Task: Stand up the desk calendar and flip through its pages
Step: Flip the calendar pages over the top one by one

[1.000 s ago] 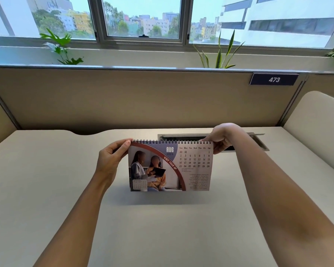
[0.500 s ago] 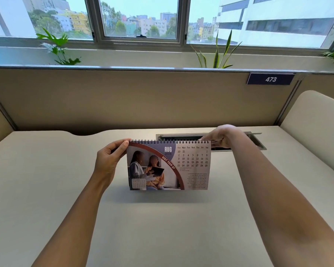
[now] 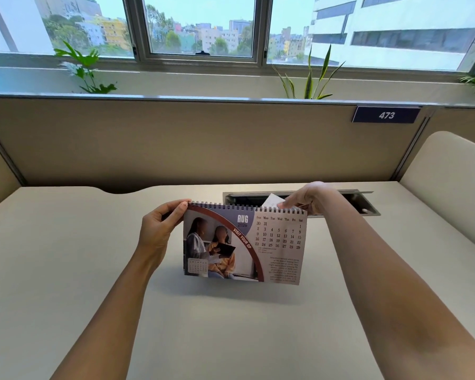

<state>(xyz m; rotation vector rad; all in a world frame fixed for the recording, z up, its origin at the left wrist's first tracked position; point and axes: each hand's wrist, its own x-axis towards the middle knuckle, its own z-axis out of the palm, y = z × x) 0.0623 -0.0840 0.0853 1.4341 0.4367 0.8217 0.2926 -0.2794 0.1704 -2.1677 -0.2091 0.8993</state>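
Desk calendar (image 3: 244, 244) standing upright at mid-table (image 3: 66, 270), August page facing the viewer. Left of the calendar, the left hand (image 3: 159, 229) pinches its upper left corner at the spiral binding. At the calendar's upper right, the right hand (image 3: 307, 197) grips a pale page corner (image 3: 272, 200) raised behind the binding.

The desk calendar (image 3: 244, 244) stands on the worktop (image 3: 66, 270) at the frame's centre. The left hand (image 3: 159, 231) is at its upper left corner, the right hand (image 3: 310, 198) behind its upper right corner. Behind it, a cable tray (image 3: 362, 204) is set in the worktop; beyond rises a partition (image 3: 176, 141), with the number plate (image 3: 386, 115) at upper right.
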